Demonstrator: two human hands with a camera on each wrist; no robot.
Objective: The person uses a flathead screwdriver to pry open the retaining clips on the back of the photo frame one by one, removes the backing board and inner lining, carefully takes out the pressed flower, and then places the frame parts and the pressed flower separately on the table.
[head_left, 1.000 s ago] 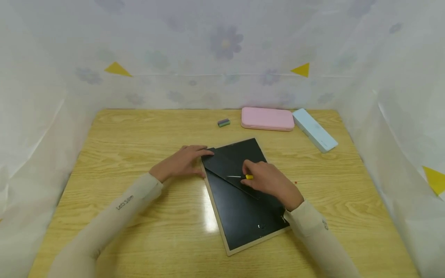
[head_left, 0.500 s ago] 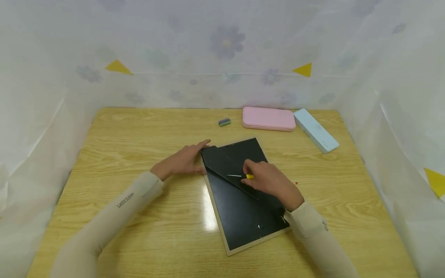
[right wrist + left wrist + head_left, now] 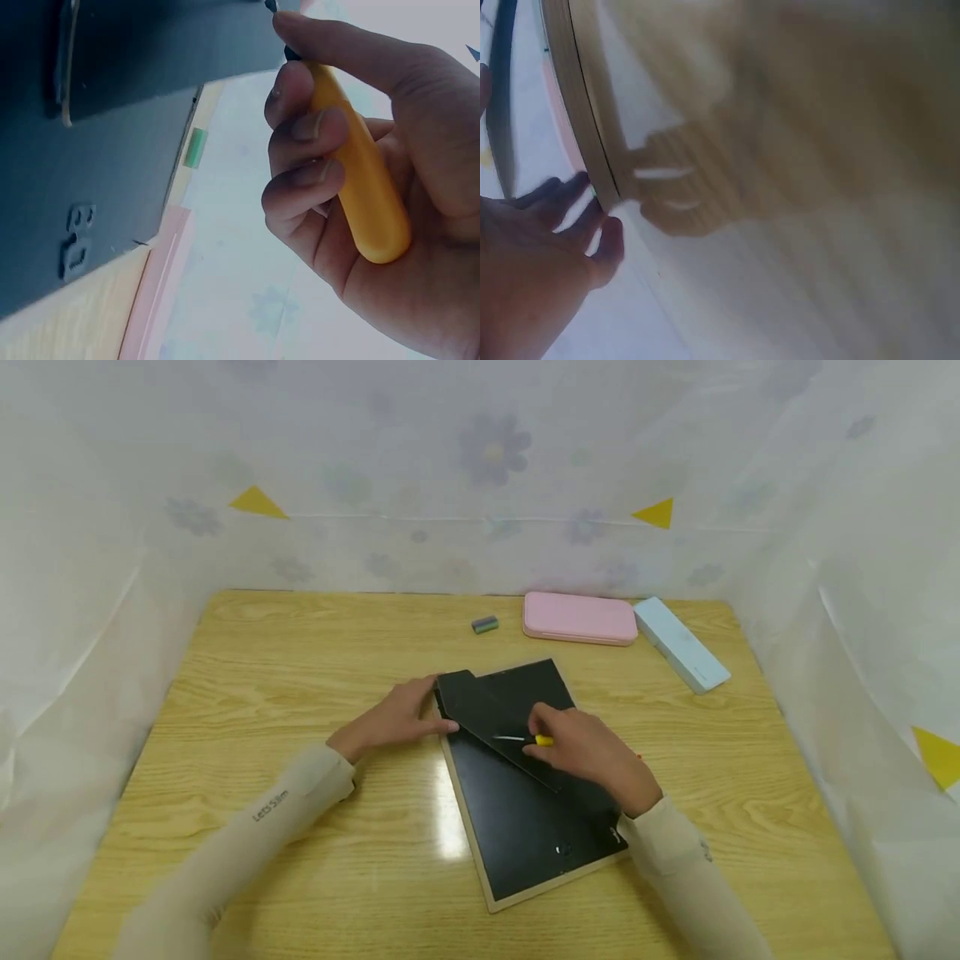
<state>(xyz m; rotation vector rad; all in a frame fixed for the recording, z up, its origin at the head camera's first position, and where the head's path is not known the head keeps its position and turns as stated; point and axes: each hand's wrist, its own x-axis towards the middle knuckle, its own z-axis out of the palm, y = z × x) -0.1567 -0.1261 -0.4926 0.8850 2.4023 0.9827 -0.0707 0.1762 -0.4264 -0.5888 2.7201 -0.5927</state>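
Observation:
A picture frame with a black back [image 3: 506, 827] and a thin wooden border lies face down on the table. Its black easel stand [image 3: 480, 706] rises slightly from the back at the upper left. At that corner is my left hand [image 3: 397, 714]: fairly straight fingers touch the wooden edge [image 3: 585, 120], and the thumb reaches over beside the stand. My right hand [image 3: 581, 743] holds a screwdriver by its yellow handle [image 3: 360, 172], fingers curled round it. The screwdriver's thin metal shaft points left over the stand; in the right wrist view its tip is out of sight.
Behind the frame stand a pink case [image 3: 579, 618] and a long light-blue box [image 3: 681, 645], with a small grey-green block [image 3: 485, 624] to their left. White sheeting [image 3: 375, 468] with flowers and yellow triangles encloses the table [image 3: 300, 635] at the back and sides.
My left fingers have come off the stand's top and moved behind the corner, while the thumb has come forward over the edge. The stand's upper end has risen slightly. The right hand barely moves.

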